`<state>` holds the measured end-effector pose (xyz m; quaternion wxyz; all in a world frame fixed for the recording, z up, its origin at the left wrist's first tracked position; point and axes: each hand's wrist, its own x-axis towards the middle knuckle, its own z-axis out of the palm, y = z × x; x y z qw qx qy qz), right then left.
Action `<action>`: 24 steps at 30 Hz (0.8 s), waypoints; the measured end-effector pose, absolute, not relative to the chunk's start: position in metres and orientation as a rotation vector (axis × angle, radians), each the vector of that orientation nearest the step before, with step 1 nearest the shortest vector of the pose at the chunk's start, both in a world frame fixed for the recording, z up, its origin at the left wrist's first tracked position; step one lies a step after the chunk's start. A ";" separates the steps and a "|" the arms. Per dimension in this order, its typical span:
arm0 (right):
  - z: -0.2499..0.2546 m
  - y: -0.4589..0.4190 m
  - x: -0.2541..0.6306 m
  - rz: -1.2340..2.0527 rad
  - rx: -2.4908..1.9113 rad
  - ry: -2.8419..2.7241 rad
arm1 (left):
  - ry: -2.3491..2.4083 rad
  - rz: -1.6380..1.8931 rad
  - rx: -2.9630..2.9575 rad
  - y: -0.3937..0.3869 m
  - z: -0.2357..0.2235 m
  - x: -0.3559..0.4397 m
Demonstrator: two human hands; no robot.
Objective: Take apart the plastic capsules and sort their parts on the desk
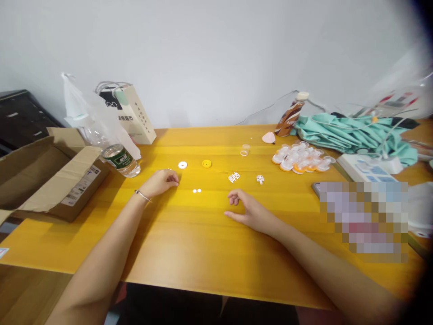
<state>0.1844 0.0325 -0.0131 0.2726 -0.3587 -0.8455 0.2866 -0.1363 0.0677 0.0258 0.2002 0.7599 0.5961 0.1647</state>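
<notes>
My left hand [161,183] rests on the table with its fingers curled together; whatever they hold, if anything, is hidden. A sliver of something white shows just behind its knuckles. To the right of that hand lie two small white discs [196,191]. Farther back are a white ring-shaped piece [182,165] and a round yellow piece [206,164]. My right hand [245,210] hovers over the table, thumb and fingers apart, holding nothing. Beyond it lie white openwork pieces [233,177] and another with a tab [260,179]. A small clear cup [245,150] sits behind them.
On the left stand an open cardboard box [77,192], a tilted water bottle [122,160] and a paper bag [138,117]. To the right are clear-and-orange capped pieces [301,158], a brown drink bottle [291,115], green cloth [352,133] and a pixelated phone-like object [361,221].
</notes>
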 end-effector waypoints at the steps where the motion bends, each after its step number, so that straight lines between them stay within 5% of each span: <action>1: -0.013 0.032 0.184 0.770 -0.965 -2.275 | 1.674 0.438 2.128 0.067 0.027 -0.137; 16: -0.011 0.032 0.184 0.781 -0.983 -2.286 | 1.490 0.279 2.128 0.055 0.039 -0.141; 24: -0.012 0.033 0.185 0.772 -0.988 -2.301 | 2.011 0.701 2.037 0.073 0.025 -0.167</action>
